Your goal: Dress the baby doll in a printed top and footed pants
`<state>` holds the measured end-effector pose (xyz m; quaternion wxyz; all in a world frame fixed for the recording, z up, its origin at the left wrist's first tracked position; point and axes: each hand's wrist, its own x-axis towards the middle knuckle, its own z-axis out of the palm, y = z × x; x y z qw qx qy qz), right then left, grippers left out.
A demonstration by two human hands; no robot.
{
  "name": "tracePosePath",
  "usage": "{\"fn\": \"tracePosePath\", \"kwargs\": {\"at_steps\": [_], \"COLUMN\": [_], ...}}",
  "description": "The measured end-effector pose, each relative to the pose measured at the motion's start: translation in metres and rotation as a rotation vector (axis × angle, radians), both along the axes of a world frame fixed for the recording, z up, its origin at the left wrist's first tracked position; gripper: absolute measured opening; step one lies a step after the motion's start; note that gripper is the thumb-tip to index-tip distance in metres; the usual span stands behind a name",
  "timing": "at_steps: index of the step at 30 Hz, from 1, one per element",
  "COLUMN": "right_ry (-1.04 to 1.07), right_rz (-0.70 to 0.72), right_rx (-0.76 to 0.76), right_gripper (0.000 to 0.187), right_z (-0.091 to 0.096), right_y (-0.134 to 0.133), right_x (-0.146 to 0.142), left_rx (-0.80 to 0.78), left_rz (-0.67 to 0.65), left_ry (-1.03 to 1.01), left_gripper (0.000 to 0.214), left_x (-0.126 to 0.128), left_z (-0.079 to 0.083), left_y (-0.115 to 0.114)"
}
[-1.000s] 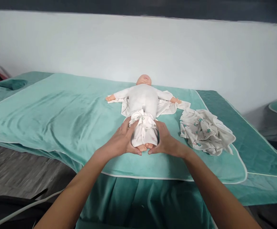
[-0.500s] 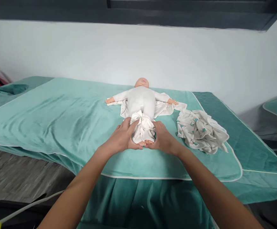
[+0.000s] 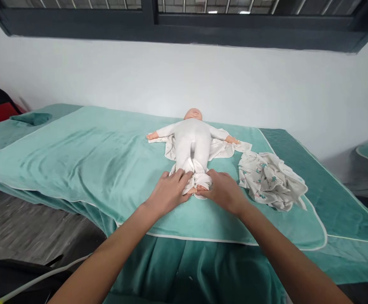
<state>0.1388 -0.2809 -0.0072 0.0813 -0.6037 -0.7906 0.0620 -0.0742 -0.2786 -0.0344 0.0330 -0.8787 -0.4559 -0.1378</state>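
A baby doll with a white cloth body lies on its back, its head toward the wall and its arms spread. Around its lower legs and ankles bunch white baby pants. My left hand is closed on the pants at the doll's left-hand side in view, by one foot. My right hand grips the pants on the other side, thumb near the toes. Beneath the doll's back and arms a white baby shirt is spread out.
To the right lies a crumpled white printed cloth. Everything rests on a light green blanket over a bed with a darker green cover. A white wall and a dark window frame stand behind.
The pants sit lower, nearer the doll's ankles, and more of its white legs shows. Both hands have closed in on the fabric. The view has tilted up, showing more window.
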Motion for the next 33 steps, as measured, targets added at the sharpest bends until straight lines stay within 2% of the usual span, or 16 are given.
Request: {"fn": "tracePosePath", "kwargs": {"at_steps": [5, 10, 12, 14, 16, 19, 21, 23, 25, 27, 30, 33], "right_ry": [-0.046, 0.085, 0.210, 0.332, 0.414, 0.482, 0.484, 0.416, 0.295, 0.183, 0.080, 0.084], "right_rz": [-0.068, -0.094, -0.071, -0.029, 0.033, 0.158, 0.278, 0.394, 0.438, 0.421, 0.433, 0.523], "right_rx": [0.014, -0.076, -0.174, -0.306, -0.442, -0.635, -0.744, -0.785, -0.725, -0.592, -0.364, -0.218], "right_gripper": [0.023, 0.024, 0.024, 0.021, 0.023, 0.032, 0.036, 0.036, 0.033, 0.032, 0.030, 0.024], "right_z": [0.001, 0.004, 0.011, 0.021, 0.032, 0.050, 0.063, 0.078, 0.095, 0.116, 0.153, 0.194], "right_y": [-0.011, -0.020, -0.020, -0.019, -0.018, -0.019, -0.020, -0.020, -0.019, -0.017, -0.017, -0.022], "right_x": [-0.008, -0.012, -0.010, -0.008, -0.005, 0.000, 0.002, 0.002, 0.001, -0.004, -0.016, -0.032], "left_rx": [-0.155, -0.458, -0.631, -0.796, -0.884, -0.915, -0.951, -0.985, -0.985, -0.938, -0.780, -0.593], "left_rz": [0.088, 0.171, 0.122, 0.004, -0.103, -0.191, -0.256, -0.320, -0.348, -0.336, -0.280, -0.179], "left_ry": [-0.122, -0.414, -0.572, -0.681, -0.670, -0.495, -0.366, -0.282, -0.275, -0.308, -0.269, -0.188], "left_gripper": [0.031, 0.033, 0.038, 0.041, 0.042, 0.041, 0.039, 0.036, 0.035, 0.036, 0.031, 0.024], "left_x": [-0.002, -0.008, -0.014, -0.021, -0.028, -0.037, -0.042, -0.048, -0.052, -0.054, -0.053, -0.051], "left_z": [0.005, 0.014, 0.020, 0.028, 0.040, 0.061, 0.076, 0.094, 0.113, 0.134, 0.167, 0.197], "left_y": [-0.009, -0.011, -0.009, -0.007, -0.007, -0.008, -0.009, -0.009, -0.008, -0.008, -0.011, -0.019]}}
